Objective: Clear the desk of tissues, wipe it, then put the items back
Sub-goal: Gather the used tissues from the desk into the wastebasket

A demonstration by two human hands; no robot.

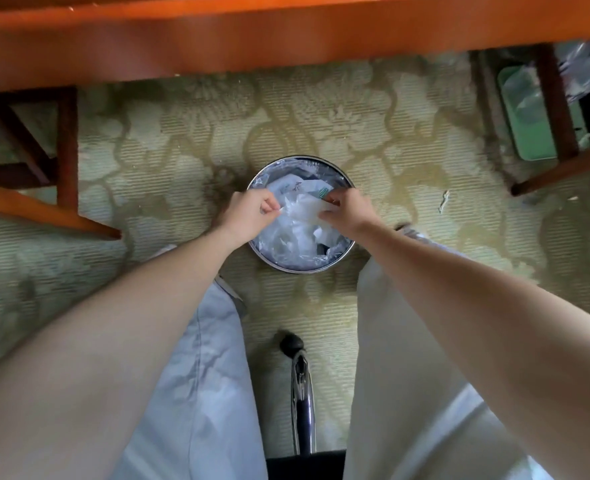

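A round metal waste bin point(279, 264) with a clear plastic liner stands on the carpet under the desk. It holds crumpled white tissues point(298, 220) and scraps of paper. My left hand point(248, 211) and my right hand point(347, 209) are both over the bin's mouth. Each pinches an edge of the white tissue between them. The orange wooden desk point(286, 32) runs across the top, and only its front edge shows.
Desk legs and braces stand at the left point(66, 150) and right point(556, 102). A green bin point(529, 133) with clear plastic sits at the far right. A chair base with a caster point(291, 342) is between my legs. Small scraps lie on the patterned carpet point(444, 200).
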